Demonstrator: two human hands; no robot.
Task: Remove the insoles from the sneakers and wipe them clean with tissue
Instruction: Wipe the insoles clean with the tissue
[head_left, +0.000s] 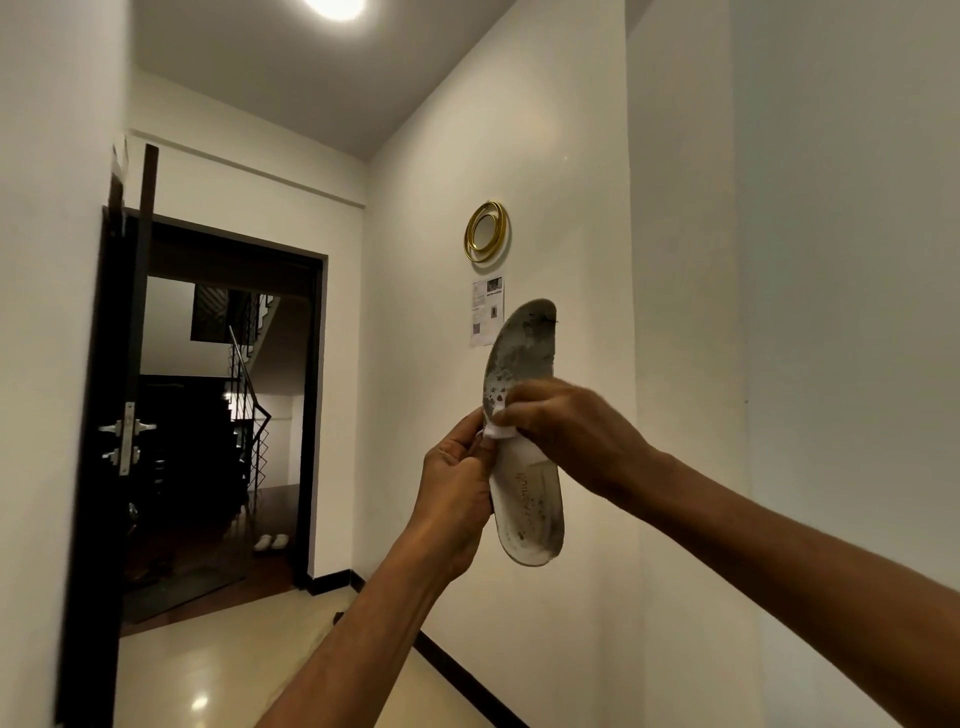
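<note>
A dirty white insole (527, 512) is held upright in front of the wall, toe end up and grey with stains, heel end down. My left hand (457, 483) grips its left edge near the middle. My right hand (563, 423) presses a small wad of white tissue (500, 430) against the insole's middle, fingers closed over it. The sneakers are not in view.
A white wall stands right behind the insole, with a round gold-framed mirror (486, 230) and a paper notice (487, 310). An open dark door (122, 415) at the left leads to a stairwell. A pair of white slippers (271, 542) lies on the floor beyond the doorway.
</note>
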